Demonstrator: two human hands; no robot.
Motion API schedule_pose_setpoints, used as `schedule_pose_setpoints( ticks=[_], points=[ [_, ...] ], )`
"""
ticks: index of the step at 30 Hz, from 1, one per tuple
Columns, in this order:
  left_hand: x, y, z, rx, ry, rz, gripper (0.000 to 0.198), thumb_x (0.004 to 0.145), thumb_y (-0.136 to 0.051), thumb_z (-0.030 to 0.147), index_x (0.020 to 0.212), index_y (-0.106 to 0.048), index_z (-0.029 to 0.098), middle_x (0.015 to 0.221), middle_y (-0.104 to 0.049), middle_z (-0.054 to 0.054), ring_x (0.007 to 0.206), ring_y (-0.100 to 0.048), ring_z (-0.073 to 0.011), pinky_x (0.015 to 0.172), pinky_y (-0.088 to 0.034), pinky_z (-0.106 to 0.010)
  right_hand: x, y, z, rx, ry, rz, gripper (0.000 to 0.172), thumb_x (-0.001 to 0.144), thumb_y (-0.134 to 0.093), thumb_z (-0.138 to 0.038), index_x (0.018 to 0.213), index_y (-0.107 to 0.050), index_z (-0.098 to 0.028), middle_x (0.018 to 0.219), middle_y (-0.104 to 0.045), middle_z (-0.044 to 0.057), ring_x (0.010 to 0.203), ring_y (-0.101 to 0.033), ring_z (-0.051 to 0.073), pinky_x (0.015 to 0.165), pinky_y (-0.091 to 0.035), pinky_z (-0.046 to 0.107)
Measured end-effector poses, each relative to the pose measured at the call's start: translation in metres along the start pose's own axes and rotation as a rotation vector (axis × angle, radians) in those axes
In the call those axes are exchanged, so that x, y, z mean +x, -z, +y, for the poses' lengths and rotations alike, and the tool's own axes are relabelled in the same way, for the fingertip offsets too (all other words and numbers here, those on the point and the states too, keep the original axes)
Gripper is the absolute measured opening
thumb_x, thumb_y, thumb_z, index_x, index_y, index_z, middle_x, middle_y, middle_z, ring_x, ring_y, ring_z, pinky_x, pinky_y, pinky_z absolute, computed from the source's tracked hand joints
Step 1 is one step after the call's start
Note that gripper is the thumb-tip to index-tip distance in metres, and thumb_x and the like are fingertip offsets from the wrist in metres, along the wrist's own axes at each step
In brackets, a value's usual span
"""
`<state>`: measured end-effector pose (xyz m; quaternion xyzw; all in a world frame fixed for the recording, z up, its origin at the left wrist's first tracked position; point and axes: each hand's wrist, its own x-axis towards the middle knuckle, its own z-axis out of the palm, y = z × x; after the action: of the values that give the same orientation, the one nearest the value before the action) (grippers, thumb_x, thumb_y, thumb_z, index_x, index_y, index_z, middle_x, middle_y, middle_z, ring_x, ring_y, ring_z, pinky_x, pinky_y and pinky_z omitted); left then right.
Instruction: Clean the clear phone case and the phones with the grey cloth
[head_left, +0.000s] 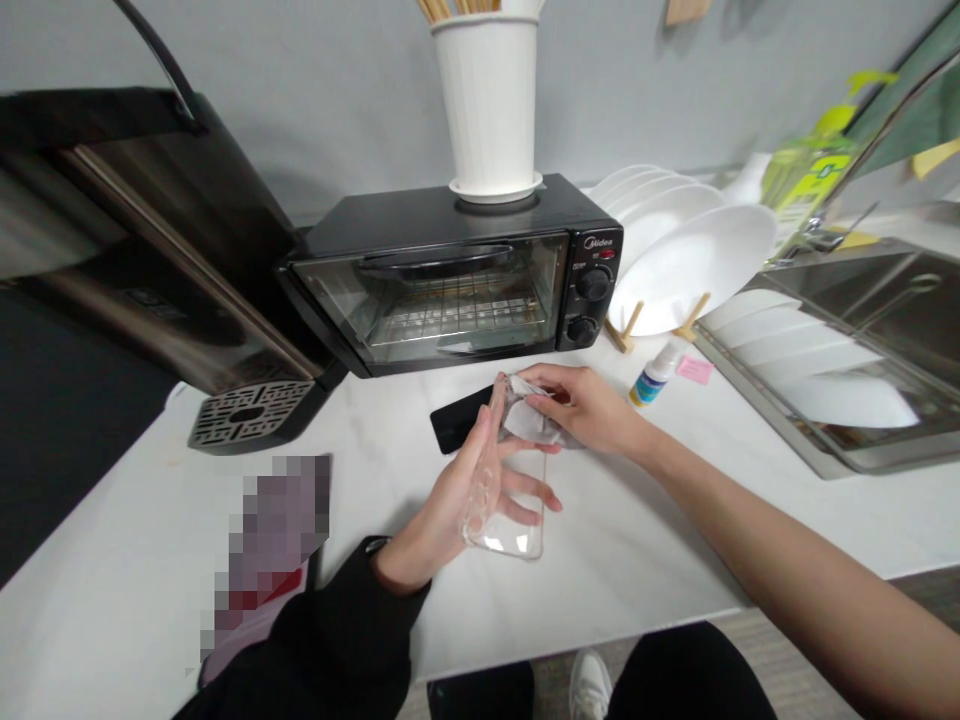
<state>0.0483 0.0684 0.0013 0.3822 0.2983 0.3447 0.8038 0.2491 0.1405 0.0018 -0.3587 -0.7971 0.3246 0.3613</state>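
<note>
Left hand [442, 510] holds clear phone case [514, 515] upright-ish, just in front of the toaster oven [450, 280], above the counter [675, 520]. Thumb runs along the case edge, fingers spread behind it and visible through the plastic. Right hand [592, 408] pinches a white wipe [529, 422] with fingertips bunched together, wipe touching the case's top end. Black phone [456, 420] lies flat between oven and hands. Small spray bottle [654, 374] sits right of the oven, by the plates [690, 260].

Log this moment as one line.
left hand: holds clear phone case | right hand: presses white wipe on its upper end | black phone: lies on white counter behind
</note>
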Motion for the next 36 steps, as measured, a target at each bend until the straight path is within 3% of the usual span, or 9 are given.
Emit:
schedule_pose_setpoints(
  ticks=[4, 9, 13, 17, 21, 25, 30, 34, 36],
  points=[
    [0.0016, 0.0028, -0.0019, -0.032, 0.118, -0.088, 0.081, 0.098, -0.026, 0.078, 0.165, -0.019, 0.033, 0.121, -0.068, -0.017, 0.074, -0.076, -0.0248, 0.057, -0.056, -0.031, -0.0008, -0.0004, -0.0008, -0.155, -0.058, 0.083, 0.046, 0.101, -0.059, -0.049, 0.066, -0.058, -0.019, 0.056, -0.045, -0.004, 0.056, -0.037, 0.011, 0.056, -0.029, 0.029],
    [0.0013, 0.0016, 0.0003, 0.006, 0.042, -0.003, 0.075, 0.099, -0.028, 0.076, 0.163, -0.005, 0.047, 0.125, -0.067, -0.015, 0.073, -0.077, -0.0272, 0.056, -0.058, -0.035, -0.0011, -0.0032, -0.0021, -0.034, -0.008, -0.026, 0.031, 0.106, -0.050, -0.041, 0.090, -0.065, -0.019, 0.074, -0.060, -0.001, 0.063, -0.047, 0.012, 0.059, -0.033, 0.027],
    [0.0003, -0.0004, 0.0021, -0.014, 0.103, -0.056, 0.077, 0.098, -0.029, 0.078, 0.163, -0.019, 0.039, 0.133, -0.063, -0.018, 0.072, -0.076, -0.0250, 0.056, -0.056, -0.032, -0.0005, -0.0053, -0.0022, -0.138, -0.059, 0.063, 0.049, 0.104, -0.052, -0.050, 0.066, -0.052, -0.019, 0.058, -0.046, -0.004, 0.057, -0.036, 0.012, 0.058, -0.028, 0.029],
    [0.0003, -0.0011, 0.0022, 0.028, 0.035, 0.015, 0.076, 0.098, -0.030, 0.077, 0.163, -0.011, 0.045, 0.124, -0.066, -0.015, 0.073, -0.077, -0.0272, 0.056, -0.057, -0.034, -0.0007, -0.0056, -0.0026, 0.062, -0.056, -0.013, 0.037, 0.104, -0.051, -0.048, 0.084, -0.063, -0.019, 0.072, -0.057, -0.002, 0.062, -0.043, 0.012, 0.059, -0.032, 0.028],
    [0.0007, -0.0012, 0.0009, 0.006, 0.083, -0.041, 0.077, 0.097, -0.028, 0.078, 0.159, -0.035, 0.033, 0.134, -0.062, -0.019, 0.073, -0.075, -0.0239, 0.056, -0.056, -0.032, -0.0014, -0.0054, -0.0023, -0.050, -0.117, 0.089, 0.055, 0.101, -0.054, -0.054, 0.060, -0.047, -0.020, 0.055, -0.037, -0.005, 0.057, -0.032, 0.011, 0.056, -0.027, 0.029],
    [0.0004, -0.0029, 0.0010, 0.034, 0.020, 0.021, 0.077, 0.096, -0.032, 0.080, 0.162, -0.024, 0.040, 0.125, -0.066, -0.014, 0.073, -0.076, -0.0246, 0.056, -0.057, -0.032, -0.0008, -0.0061, -0.0012, 0.155, -0.091, -0.022, 0.039, 0.102, -0.052, -0.051, 0.082, -0.061, -0.019, 0.071, -0.055, -0.002, 0.062, -0.043, 0.012, 0.057, -0.033, 0.027],
    [0.0003, -0.0027, 0.0006, 0.030, 0.081, -0.031, 0.084, 0.095, -0.028, 0.082, 0.157, -0.041, 0.028, 0.138, -0.061, -0.021, 0.074, -0.075, -0.0224, 0.057, -0.056, -0.030, -0.0003, -0.0064, -0.0011, 0.034, -0.125, 0.111, 0.054, 0.100, -0.056, -0.057, 0.062, -0.047, -0.020, 0.058, -0.036, -0.005, 0.057, -0.033, 0.011, 0.054, -0.026, 0.028],
    [0.0009, -0.0023, 0.0009, 0.022, 0.022, 0.014, 0.081, 0.096, -0.032, 0.080, 0.164, -0.017, 0.040, 0.130, -0.066, -0.017, 0.074, -0.076, -0.0261, 0.055, -0.056, -0.033, -0.0001, -0.0068, -0.0009, 0.191, -0.100, 0.021, 0.042, 0.099, -0.057, -0.056, 0.082, -0.063, -0.018, 0.069, -0.053, -0.002, 0.061, -0.042, 0.012, 0.055, -0.031, 0.027],
    [0.0010, -0.0025, 0.0009, 0.017, 0.032, -0.006, 0.083, 0.096, -0.031, 0.080, 0.165, -0.011, 0.040, 0.129, -0.065, -0.017, 0.072, -0.076, -0.0264, 0.055, -0.056, -0.033, -0.0002, -0.0068, -0.0003, 0.148, -0.132, 0.085, 0.048, 0.096, -0.061, -0.058, 0.070, -0.057, -0.019, 0.062, -0.046, -0.004, 0.058, -0.038, 0.011, 0.053, -0.027, 0.027]
  ],
)
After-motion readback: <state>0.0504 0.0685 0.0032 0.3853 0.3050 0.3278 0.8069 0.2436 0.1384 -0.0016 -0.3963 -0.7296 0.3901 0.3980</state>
